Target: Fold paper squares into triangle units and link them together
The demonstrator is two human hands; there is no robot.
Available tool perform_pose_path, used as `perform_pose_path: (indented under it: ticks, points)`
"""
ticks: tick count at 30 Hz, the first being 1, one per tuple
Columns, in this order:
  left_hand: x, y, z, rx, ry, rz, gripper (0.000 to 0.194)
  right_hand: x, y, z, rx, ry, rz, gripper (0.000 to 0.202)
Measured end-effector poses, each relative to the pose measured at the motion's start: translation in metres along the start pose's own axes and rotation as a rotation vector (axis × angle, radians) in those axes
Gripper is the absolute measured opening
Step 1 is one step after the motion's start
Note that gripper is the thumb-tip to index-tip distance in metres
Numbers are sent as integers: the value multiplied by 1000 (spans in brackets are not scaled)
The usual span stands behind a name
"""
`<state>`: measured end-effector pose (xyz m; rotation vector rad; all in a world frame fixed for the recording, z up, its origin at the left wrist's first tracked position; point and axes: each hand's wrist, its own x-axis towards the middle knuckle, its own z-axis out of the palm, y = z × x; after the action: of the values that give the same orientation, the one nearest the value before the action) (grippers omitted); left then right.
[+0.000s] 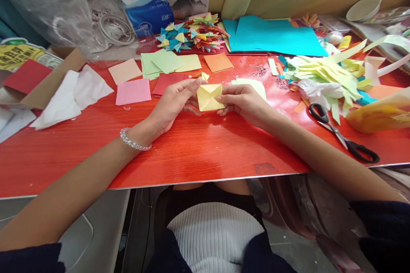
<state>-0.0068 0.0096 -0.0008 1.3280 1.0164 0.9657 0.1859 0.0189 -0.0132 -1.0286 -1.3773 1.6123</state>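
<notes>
Midway between the left hand (173, 101) and the right hand (246, 100), a creased yellow paper square (209, 99) sits over a red table (195, 149), neither side clearly longer, its diagonal creases meeting near the middle. The right fingers pinch its right edge, thumb on top; the left fingers curl at its left edge, their pinch impossible to confirm. Both hands are equally near. Scissors (338, 135) lie well apart, to the right.
</notes>
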Motion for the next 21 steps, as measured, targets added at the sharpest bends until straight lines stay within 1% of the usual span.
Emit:
perform_pose_path:
  ticks: [2,5,9,12,15,18,21]
  points:
    - [-1,1,0,47,-7,4,35,0,-2,-1,-31,-17,25,1]
    - [-1,1,-1,93,-5,12,25,0,-4,-1,-53,-3,31,4]
    - [-1,0,-2,43,62,5,16,-1,-6,1,10,28,0,16]
    - [-2,0,-1,-8,75,5,17,-3,-6,3,15,-23,22,22]
    - [-4,1,0,-51,24,-31,17,-4,-6,3,-7,-55,22,16]
    - [-5,2,2,-55,-50,-56,18,-3,-5,1,-16,-29,12,10]
    - [-6,3,4,-17,-67,-42,21,-2,-7,0,-58,-14,38,10]
